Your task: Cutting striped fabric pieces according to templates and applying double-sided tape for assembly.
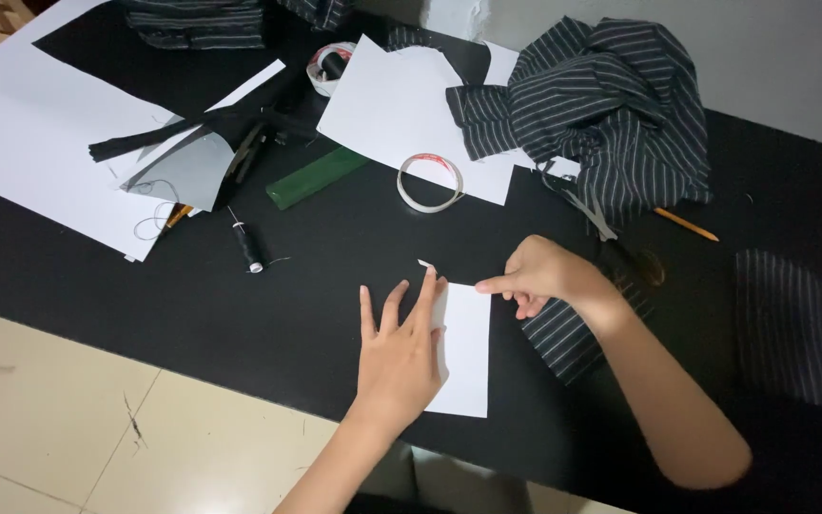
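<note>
Head view shows a black desk (316, 286) whose near edge runs diagonally above pale floor tiles (68, 419); bare desk lies left of the hands. A small white paper sheet (463, 352) lies near that edge. The left hand (397, 357) rests flat and open on its left side; the right hand (539, 276), loosely curled, presses a fingertip on its far corner. Farther off lie a tape ring (430, 181), a green ruler (316, 177) and striped cloth (601, 105).

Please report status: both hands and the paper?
Left hand flat on white paper. Right hand pinching its top edge. Striped cloth beside it.
</note>
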